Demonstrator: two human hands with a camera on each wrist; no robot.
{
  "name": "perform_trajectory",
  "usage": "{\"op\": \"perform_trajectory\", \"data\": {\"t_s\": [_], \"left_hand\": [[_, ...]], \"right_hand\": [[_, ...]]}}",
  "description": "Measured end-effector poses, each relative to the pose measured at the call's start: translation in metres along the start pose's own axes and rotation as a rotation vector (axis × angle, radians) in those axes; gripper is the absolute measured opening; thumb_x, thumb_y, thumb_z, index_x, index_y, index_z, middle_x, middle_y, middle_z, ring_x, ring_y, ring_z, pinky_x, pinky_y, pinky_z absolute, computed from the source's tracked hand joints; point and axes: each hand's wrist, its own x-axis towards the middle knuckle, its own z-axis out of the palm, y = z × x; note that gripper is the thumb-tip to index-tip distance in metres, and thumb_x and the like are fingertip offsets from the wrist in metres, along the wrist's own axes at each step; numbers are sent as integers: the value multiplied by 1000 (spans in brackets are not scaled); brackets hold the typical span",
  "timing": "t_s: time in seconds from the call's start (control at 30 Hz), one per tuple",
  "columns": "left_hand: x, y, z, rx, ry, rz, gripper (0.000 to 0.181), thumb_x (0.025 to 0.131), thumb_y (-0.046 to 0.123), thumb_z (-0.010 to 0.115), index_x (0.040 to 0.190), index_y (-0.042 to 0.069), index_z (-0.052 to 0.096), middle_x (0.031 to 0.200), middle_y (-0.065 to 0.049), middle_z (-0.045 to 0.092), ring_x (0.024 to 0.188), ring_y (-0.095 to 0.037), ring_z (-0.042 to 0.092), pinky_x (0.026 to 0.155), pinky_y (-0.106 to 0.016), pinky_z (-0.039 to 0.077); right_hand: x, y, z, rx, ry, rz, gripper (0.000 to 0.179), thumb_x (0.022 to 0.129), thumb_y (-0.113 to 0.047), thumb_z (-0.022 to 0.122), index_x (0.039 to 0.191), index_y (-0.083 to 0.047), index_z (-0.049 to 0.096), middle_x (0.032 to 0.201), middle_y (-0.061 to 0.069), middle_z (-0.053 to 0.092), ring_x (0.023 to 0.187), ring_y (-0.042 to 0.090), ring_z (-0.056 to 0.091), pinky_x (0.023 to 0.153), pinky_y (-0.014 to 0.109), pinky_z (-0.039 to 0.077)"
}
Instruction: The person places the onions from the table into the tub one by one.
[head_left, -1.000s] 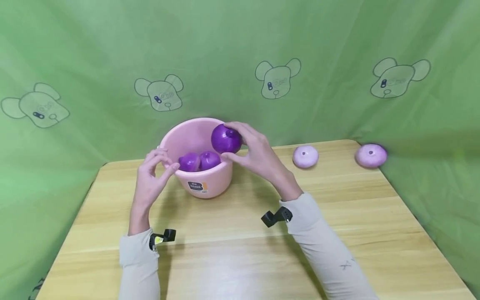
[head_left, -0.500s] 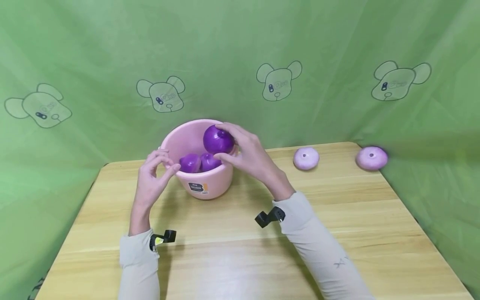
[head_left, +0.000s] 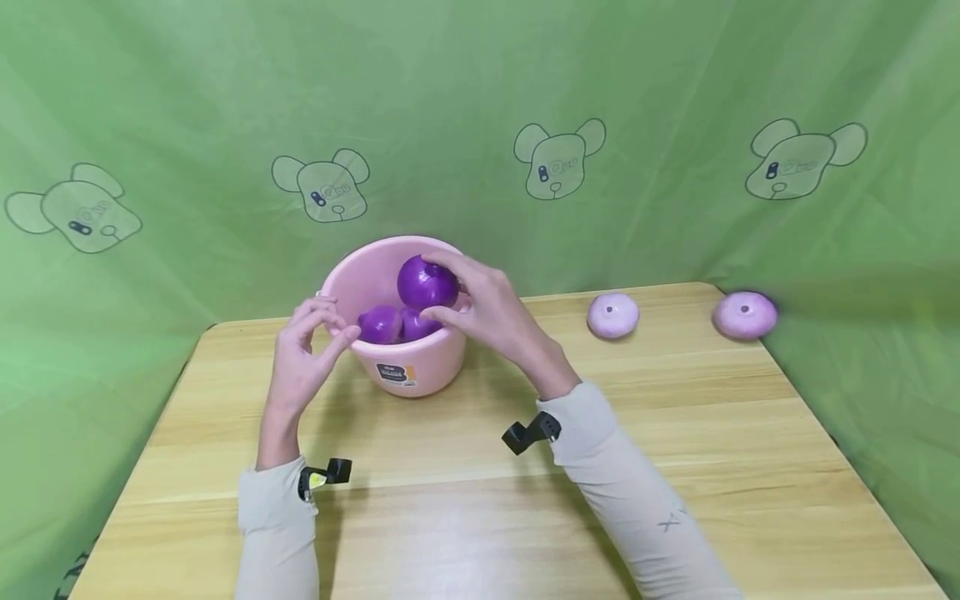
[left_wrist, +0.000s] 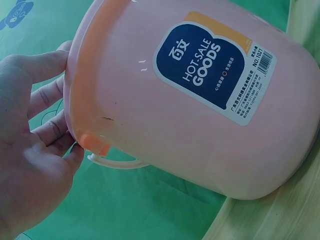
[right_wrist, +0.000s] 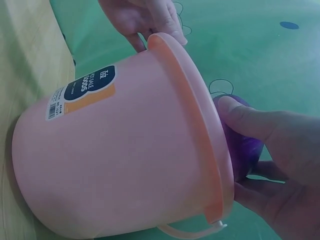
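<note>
Green cloth [head_left: 450, 75] backs the bench [head_left: 675, 392]. Right hand [head_left: 491, 308], fingers half-curled, holds an onion [head_left: 422, 283] — likely slick; span its sides — while left hand [head_left: 300, 360] pinches the bucket [head_left: 441, 367] by its rim.

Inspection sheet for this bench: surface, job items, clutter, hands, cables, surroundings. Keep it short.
Surface: wood-grain table.
Job items: pink bucket upright, two purple onions visible inside; third purple onion at its mouth; two pale onions toward the table's back right.
Clutter: nothing seen.
Hands: left hand grips the pink bucket at its rim; right hand holds the third purple onion.
Cables: nothing seen.
Surroundings: green curtain with animal-head outlines.
</note>
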Motion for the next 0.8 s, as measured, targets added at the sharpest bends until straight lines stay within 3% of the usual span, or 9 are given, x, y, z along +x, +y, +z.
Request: {"op": "perform_trajectory", "data": {"t_s": [0.27, 0.5, 0.8], "left_hand": [[1, 1, 0, -14, 3, 9, 10, 85, -14, 71, 87, -15, 62, 102, -31, 54, 132, -42, 42, 124, -47, 26], [1, 3, 0, -12, 2, 10, 10, 85, -15, 71, 87, -15, 61, 102, -32, 54, 132, -43, 41, 125, -46, 25], [0, 4, 1, -6, -3, 1, 10, 85, -13, 71, 87, -15, 62, 104, -32, 55, 133, -44, 41, 125, -46, 25]], "right_hand": [[1, -2, 0, -17, -23, 9, 72, 84, -26, 86, 147, -14, 54, 146, 7, 58, 111, 18, 65, 95, 34, 58], [1, -4, 1, -45, -44, -16, 74, 82, -26, 87, 147, -13, 53, 149, 2, 56, 127, 19, 59, 104, 29, 51], [0, -4, 4, -60, -89, -18, 72, 83, -25, 87, 146, -11, 54, 147, 6, 56, 130, 20, 57, 109, 30, 48]]}}
